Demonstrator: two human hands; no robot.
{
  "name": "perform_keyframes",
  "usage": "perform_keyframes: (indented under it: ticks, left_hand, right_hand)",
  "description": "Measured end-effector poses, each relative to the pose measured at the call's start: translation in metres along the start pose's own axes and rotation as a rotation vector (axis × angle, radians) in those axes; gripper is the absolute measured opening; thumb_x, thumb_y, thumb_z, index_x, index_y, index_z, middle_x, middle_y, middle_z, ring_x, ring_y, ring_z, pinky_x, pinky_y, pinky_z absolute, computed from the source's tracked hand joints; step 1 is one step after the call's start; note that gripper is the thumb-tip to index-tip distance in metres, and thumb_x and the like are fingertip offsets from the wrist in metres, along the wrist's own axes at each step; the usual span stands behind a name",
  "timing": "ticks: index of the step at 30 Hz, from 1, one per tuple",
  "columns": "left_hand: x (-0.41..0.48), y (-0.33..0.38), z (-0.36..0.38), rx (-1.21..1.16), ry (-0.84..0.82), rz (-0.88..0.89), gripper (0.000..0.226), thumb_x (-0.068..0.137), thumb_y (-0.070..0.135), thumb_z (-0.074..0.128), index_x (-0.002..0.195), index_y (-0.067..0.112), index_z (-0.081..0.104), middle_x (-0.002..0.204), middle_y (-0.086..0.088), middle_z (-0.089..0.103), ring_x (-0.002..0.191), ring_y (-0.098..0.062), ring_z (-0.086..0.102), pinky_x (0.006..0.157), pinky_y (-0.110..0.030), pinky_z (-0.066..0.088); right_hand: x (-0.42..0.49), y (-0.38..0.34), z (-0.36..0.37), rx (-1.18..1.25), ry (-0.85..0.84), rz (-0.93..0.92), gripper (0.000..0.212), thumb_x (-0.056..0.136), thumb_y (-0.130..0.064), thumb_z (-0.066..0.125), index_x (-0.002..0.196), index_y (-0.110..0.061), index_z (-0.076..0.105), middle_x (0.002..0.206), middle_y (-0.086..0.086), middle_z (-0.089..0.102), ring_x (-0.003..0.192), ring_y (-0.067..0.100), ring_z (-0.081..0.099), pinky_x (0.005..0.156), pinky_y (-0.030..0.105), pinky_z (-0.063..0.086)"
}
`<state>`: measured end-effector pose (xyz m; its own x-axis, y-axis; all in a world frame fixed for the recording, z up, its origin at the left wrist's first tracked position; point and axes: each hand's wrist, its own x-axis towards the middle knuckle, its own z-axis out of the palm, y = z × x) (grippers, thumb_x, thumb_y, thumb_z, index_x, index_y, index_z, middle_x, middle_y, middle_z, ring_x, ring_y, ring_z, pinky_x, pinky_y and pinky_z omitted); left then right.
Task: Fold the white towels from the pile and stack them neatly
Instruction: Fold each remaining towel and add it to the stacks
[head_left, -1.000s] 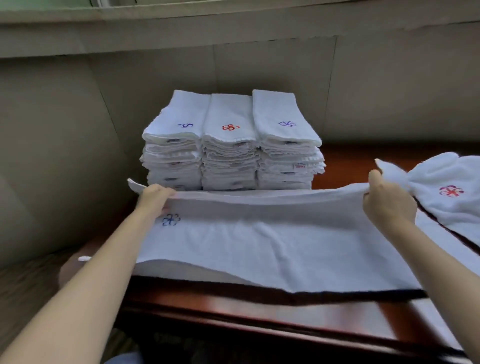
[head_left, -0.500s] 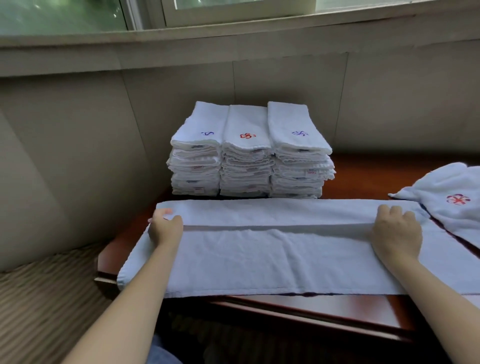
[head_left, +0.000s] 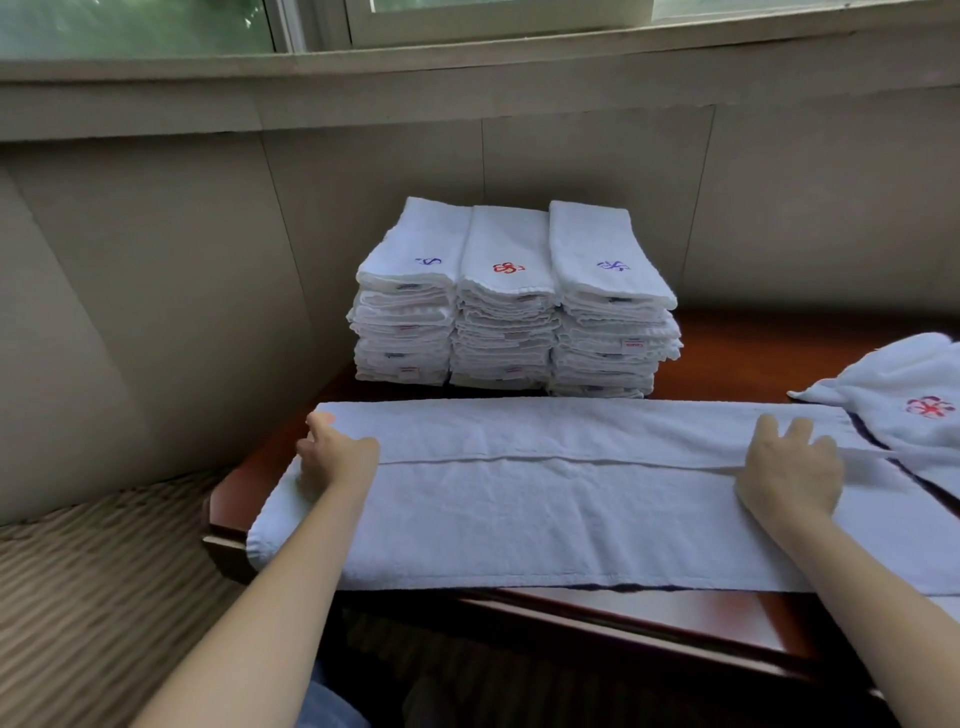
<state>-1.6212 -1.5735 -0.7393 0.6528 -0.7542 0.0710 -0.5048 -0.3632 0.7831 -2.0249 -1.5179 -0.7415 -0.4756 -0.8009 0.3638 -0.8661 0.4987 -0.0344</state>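
One long white towel (head_left: 561, 499) is spread across the near part of the dark wooden table (head_left: 737, 353), its far edge folded over toward the middle. Its left end is pressed by the left hand (head_left: 332, 457), fingers partly curled at the corner; whether the cloth is pinched cannot be told. Its right end is pressed flat by the right hand (head_left: 789, 473), fingers straight and spread. Three stacks of folded towels (head_left: 511, 301) are seen side by side behind it. One unfolded towel with a red emblem (head_left: 914, 400) is seen at the right edge.
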Motion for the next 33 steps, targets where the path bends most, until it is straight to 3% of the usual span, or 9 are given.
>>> perform_keyframes:
  ticks: [4,9,12,14,18,23,26,29,33]
  left_hand:
    - [0.008,-0.002,-0.006,-0.117,0.046,-0.001,0.008,0.084,0.009,0.050,0.091,0.013,0.048,0.104,-0.013,0.058,0.087,-0.033,0.052,0.074,-0.035,0.042]
    - [0.010,-0.011,-0.008,-0.131,0.085,0.044,0.009,0.081,0.003,0.051,0.078,0.011,0.047,0.088,-0.009,0.054,0.080,-0.030,0.048,0.065,-0.031,0.036]
    - [0.005,-0.013,-0.010,-0.196,0.086,0.054,0.019,0.079,0.002,0.052,0.094,0.012,0.048,0.090,-0.007,0.053,0.078,-0.029,0.049,0.063,-0.030,0.036]
    - [0.003,-0.014,-0.011,-0.241,0.091,0.065,0.032,0.079,0.001,0.052,0.108,0.012,0.048,0.100,-0.011,0.054,0.080,-0.031,0.051,0.064,-0.032,0.037]
    - [0.003,-0.014,-0.010,-0.163,0.128,0.067,0.045,0.078,-0.005,0.052,0.122,0.008,0.048,0.125,-0.017,0.039,0.089,-0.034,0.050,0.072,-0.037,0.043]
    - [-0.001,-0.012,-0.007,0.304,0.174,0.283,0.040,0.081,-0.001,0.052,0.120,0.009,0.054,0.137,-0.015,0.036,0.123,-0.036,0.033,0.097,-0.043,0.032]
    - [-0.011,-0.001,0.000,0.579,-0.055,0.309,0.035,0.094,0.029,0.045,0.126,0.017,0.050,0.142,-0.009,0.034,0.135,-0.029,0.021,0.107,-0.049,0.019]
    - [-0.019,0.007,0.004,0.573,-0.282,0.214,0.043,0.097,0.037,0.039,0.136,0.020,0.040,0.144,-0.009,0.030,0.135,-0.030,0.020,0.107,-0.055,0.018]
    - [-0.003,0.000,-0.012,0.439,-0.093,0.137,0.043,0.088,0.014,0.047,0.131,0.019,0.043,0.140,-0.011,0.034,0.128,-0.031,0.029,0.103,-0.047,0.027]
  right_hand:
    - [-0.014,-0.041,-0.006,-0.091,-0.001,-0.376,0.031,0.081,-0.009,0.047,0.112,-0.014,0.051,0.110,0.009,0.052,0.096,0.030,0.049,0.070,0.033,0.041]
    - [-0.029,-0.101,-0.004,-0.013,0.014,-0.770,0.024,0.093,-0.009,0.039,0.110,-0.016,0.054,0.106,0.004,0.054,0.097,0.025,0.047,0.071,0.030,0.031]
    - [-0.035,-0.118,-0.012,-0.023,0.127,-0.848,0.009,0.078,-0.003,0.060,0.082,-0.010,0.060,0.083,0.008,0.056,0.076,0.026,0.052,0.062,0.033,0.038]
    - [-0.037,-0.118,-0.014,0.102,0.244,-0.816,0.027,0.049,0.009,0.073,0.056,-0.007,0.053,0.057,0.010,0.049,0.051,0.027,0.047,0.045,0.031,0.033]
    - [-0.039,-0.113,-0.009,0.206,0.274,-0.721,0.030,0.041,0.016,0.071,0.050,-0.005,0.050,0.051,0.012,0.046,0.046,0.028,0.043,0.043,0.030,0.027]
    - [-0.031,-0.107,0.005,0.361,0.125,-0.727,0.008,0.074,0.001,0.069,0.069,-0.004,0.071,0.070,0.010,0.063,0.067,0.032,0.051,0.059,0.034,0.040]
    - [-0.036,-0.105,0.001,0.398,0.155,-0.816,0.007,0.071,-0.002,0.075,0.069,-0.008,0.072,0.067,0.006,0.064,0.065,0.031,0.054,0.058,0.036,0.045]
    - [-0.035,-0.105,0.003,0.347,0.071,-0.739,0.023,0.074,-0.005,0.069,0.097,-0.011,0.072,0.093,0.008,0.065,0.081,0.033,0.057,0.070,0.039,0.046]
    - [-0.032,-0.105,0.006,0.337,-0.074,-0.664,0.042,0.085,-0.014,0.053,0.127,-0.019,0.057,0.122,0.004,0.055,0.101,0.027,0.053,0.084,0.033,0.043]
